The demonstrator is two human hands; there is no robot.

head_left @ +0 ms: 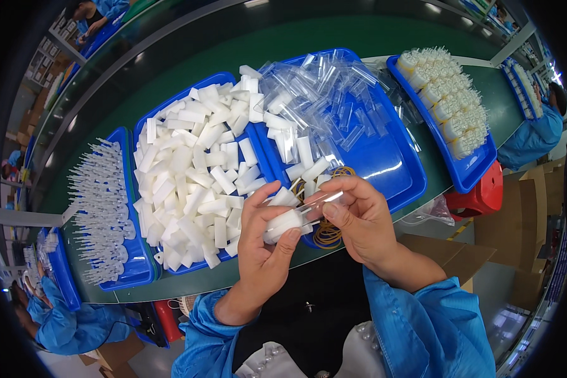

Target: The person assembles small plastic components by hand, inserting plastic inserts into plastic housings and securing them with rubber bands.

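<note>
White foam block (283,223) is clamped in the left hand (257,258), lower centre of the frame; at its end, a clear plastic sleeve (316,208) is pinched by the right hand (366,228). More clear sleeves (340,91) are heaped in a blue tray (387,167) at upper centre.

Room over sleeve tray (390,173), bare at right, white block heap (186,164) crowding left

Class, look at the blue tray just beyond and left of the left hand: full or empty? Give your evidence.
Full: white blocks lie heaped across the blue tray, hiding nearly all its floor.
</note>
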